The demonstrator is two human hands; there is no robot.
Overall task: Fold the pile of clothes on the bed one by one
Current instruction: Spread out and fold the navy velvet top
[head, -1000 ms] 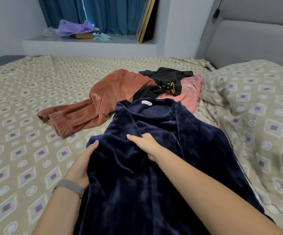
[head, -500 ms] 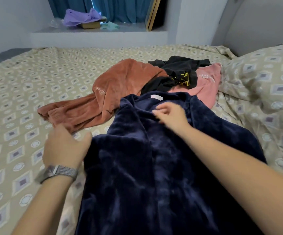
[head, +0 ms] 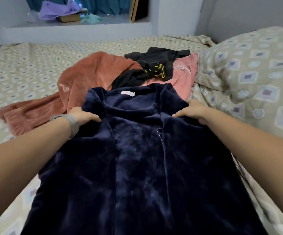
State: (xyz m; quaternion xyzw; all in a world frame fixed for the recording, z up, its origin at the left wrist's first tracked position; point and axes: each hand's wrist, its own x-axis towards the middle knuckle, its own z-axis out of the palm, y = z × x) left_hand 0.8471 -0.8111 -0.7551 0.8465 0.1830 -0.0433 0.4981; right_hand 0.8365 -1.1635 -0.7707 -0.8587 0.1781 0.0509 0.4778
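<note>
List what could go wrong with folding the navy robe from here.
The robe's collar lies over the pink top and brown garment, so lifting it could drag them along. Both hands, left and right, grip only the shoulders, so the plush fabric may slip or bunch, skewing the fold.

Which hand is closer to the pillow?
Right. The right hand grips the navy robe beside the pillow; the left hand holds the robe's far shoulder.

A bed [head: 27, 65] with a patterned beige sheet fills the room. Behind the bed, a pale ledge [head: 79, 29] runs under teal curtains [head: 106, 5]. A matching pillow [head: 252, 68] lies at the bed's right, against a grey headboard [head: 256, 14].
</note>
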